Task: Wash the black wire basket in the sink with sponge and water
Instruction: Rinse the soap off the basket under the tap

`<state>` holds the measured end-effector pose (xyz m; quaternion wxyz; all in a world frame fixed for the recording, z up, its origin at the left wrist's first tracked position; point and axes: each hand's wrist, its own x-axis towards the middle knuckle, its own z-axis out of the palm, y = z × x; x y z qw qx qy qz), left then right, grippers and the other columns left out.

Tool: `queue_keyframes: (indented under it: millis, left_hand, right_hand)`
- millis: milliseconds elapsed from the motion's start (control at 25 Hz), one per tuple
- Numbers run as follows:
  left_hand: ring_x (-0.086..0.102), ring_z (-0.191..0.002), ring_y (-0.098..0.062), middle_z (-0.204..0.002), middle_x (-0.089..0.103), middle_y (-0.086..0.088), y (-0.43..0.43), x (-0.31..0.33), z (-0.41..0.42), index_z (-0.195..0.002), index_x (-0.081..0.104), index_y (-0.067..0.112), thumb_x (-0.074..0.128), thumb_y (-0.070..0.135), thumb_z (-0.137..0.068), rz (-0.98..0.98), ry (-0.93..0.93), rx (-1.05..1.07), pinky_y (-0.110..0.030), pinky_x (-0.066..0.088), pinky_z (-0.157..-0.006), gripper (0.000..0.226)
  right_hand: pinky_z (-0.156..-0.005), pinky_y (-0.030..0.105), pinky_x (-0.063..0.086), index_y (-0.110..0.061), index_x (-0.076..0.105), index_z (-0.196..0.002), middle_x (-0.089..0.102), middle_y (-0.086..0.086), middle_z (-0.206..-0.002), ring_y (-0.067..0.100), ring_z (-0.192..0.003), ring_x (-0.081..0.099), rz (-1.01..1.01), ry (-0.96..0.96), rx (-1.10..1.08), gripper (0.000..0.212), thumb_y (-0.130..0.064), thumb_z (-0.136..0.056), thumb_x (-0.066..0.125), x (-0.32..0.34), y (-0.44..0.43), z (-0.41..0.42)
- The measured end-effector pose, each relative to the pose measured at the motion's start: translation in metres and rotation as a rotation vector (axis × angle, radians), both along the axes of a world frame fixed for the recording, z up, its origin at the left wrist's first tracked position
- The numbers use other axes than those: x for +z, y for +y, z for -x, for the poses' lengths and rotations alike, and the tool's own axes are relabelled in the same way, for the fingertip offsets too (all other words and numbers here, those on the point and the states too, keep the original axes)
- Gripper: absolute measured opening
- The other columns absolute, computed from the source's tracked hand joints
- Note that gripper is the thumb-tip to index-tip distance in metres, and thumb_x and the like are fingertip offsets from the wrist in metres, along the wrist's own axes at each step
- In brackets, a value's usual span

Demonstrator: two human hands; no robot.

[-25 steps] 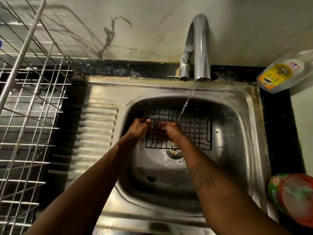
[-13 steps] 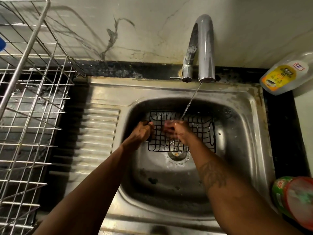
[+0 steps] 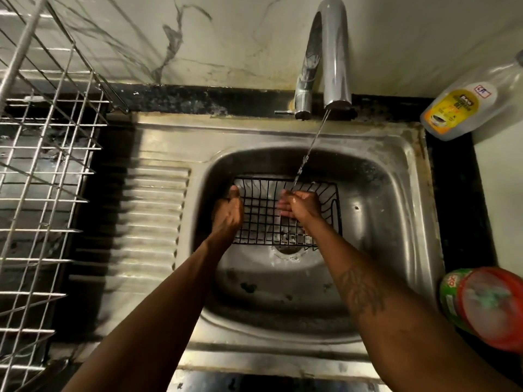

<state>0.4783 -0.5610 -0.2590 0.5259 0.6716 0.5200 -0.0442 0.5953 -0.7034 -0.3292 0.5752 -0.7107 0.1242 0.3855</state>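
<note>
The black wire basket [image 3: 263,219] lies in the steel sink [image 3: 396,222], over the drain. My left hand [image 3: 227,212] holds the basket's left edge, thumb up at the rim. My right hand [image 3: 300,206] is inside the basket with wet fingers stretched out across the wires. A thin stream of water [image 3: 311,148] from the faucet [image 3: 331,52] falls onto the right hand's fingers. No sponge shows in either hand.
A silver wire dish rack [image 3: 42,165] stands on the counter at the left, beside the ribbed drainboard [image 3: 152,210]. A clear bottle with a yellow label [image 3: 458,108] lies at the back right. A green tub with a red lid [image 3: 486,306] sits at the right edge.
My right hand has slid rightward and up into the water stream, its fingers now straightened. The left hand stays on the basket's left edge.
</note>
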Motion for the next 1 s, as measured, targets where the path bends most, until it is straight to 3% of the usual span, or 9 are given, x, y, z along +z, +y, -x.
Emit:
queue_keyframes:
  millis: [120,200,360,520,600,720,840,1000]
  left_hand:
    - [0.062,-0.066,-0.020,-0.066,0.060,-0.007,0.001,0.004,-0.003,-0.067,0.055,0.016,0.038,0.059,-0.101,-0.008,-0.038,0.148,-0.034,0.053,-0.071,0.057]
    - [0.068,-0.077,-0.033,-0.070,0.062,-0.013,0.000,0.007,-0.002,-0.067,0.057,0.010,0.036,0.061,-0.100,-0.014,-0.006,0.159,-0.042,0.056,-0.077,0.065]
    - [0.065,-0.073,-0.033,-0.067,0.061,-0.013,-0.001,0.021,0.003,-0.061,0.054,0.010,0.034,0.052,-0.104,-0.062,-0.016,0.132,-0.039,0.049,-0.068,0.064]
    - [0.058,-0.075,-0.022,-0.076,0.058,-0.005,-0.006,0.036,0.008,-0.076,0.057,0.009,0.032,0.050,-0.106,-0.135,0.090,0.086,-0.037,0.049,-0.078,0.056]
    - [0.061,-0.086,-0.028,-0.092,0.066,-0.012,-0.007,0.038,0.012,-0.096,0.064,0.005,0.031,0.053,-0.105,-0.177,0.112,0.062,-0.041,0.051,-0.087,0.060]
    - [0.059,-0.094,-0.032,-0.111,0.064,-0.019,-0.008,0.042,0.017,-0.115,0.064,0.000,0.029,0.057,-0.104,-0.228,0.160,0.046,-0.038,0.046,-0.086,0.068]
    - [0.062,-0.092,-0.032,-0.105,0.067,-0.017,-0.008,0.046,0.022,-0.104,0.067,0.002,0.026,0.063,-0.101,-0.266,0.162,0.042,-0.041,0.049,-0.084,0.073]
    - [0.059,-0.073,-0.024,-0.089,0.067,-0.014,-0.007,0.047,0.026,-0.085,0.065,0.006,0.026,0.065,-0.100,-0.260,0.142,0.039,-0.039,0.049,-0.072,0.072]
  right_hand:
    - [-0.065,0.030,0.059,-0.018,0.068,-0.090,0.072,0.006,-0.083,0.015,-0.072,0.071,0.039,-0.093,0.057,0.012,-0.027,-0.098,0.067,0.003,0.012,-0.006]
    - [-0.059,0.027,0.057,-0.018,0.069,-0.094,0.073,0.005,-0.085,0.012,-0.070,0.070,0.101,-0.140,0.171,0.012,-0.029,-0.099,0.065,0.007,0.023,-0.010]
    - [-0.063,0.030,0.059,-0.022,0.069,-0.091,0.075,0.005,-0.085,0.016,-0.076,0.073,0.133,-0.164,0.292,0.014,-0.031,-0.099,0.064,0.003,0.024,-0.004]
    - [-0.057,0.027,0.055,-0.021,0.068,-0.089,0.075,0.007,-0.086,0.014,-0.073,0.071,0.117,-0.161,0.263,0.015,-0.031,-0.099,0.064,0.005,0.021,0.005]
    - [-0.057,0.025,0.054,-0.020,0.068,-0.091,0.075,0.007,-0.087,0.013,-0.074,0.071,0.108,-0.157,0.274,0.016,-0.031,-0.100,0.063,0.007,0.021,0.010]
    - [-0.058,0.023,0.054,-0.017,0.069,-0.093,0.075,0.007,-0.089,0.014,-0.076,0.071,0.078,-0.150,0.297,0.019,-0.031,-0.102,0.060,0.015,0.021,0.015]
    - [-0.055,0.020,0.054,-0.010,0.071,-0.097,0.074,0.009,-0.088,0.013,-0.072,0.068,0.040,-0.141,0.296,0.023,-0.029,-0.103,0.058,0.022,0.023,0.019]
    - [-0.055,0.018,0.053,-0.005,0.071,-0.104,0.074,0.014,-0.093,0.013,-0.072,0.068,0.042,-0.152,0.312,0.028,-0.030,-0.103,0.057,0.023,0.025,0.022]
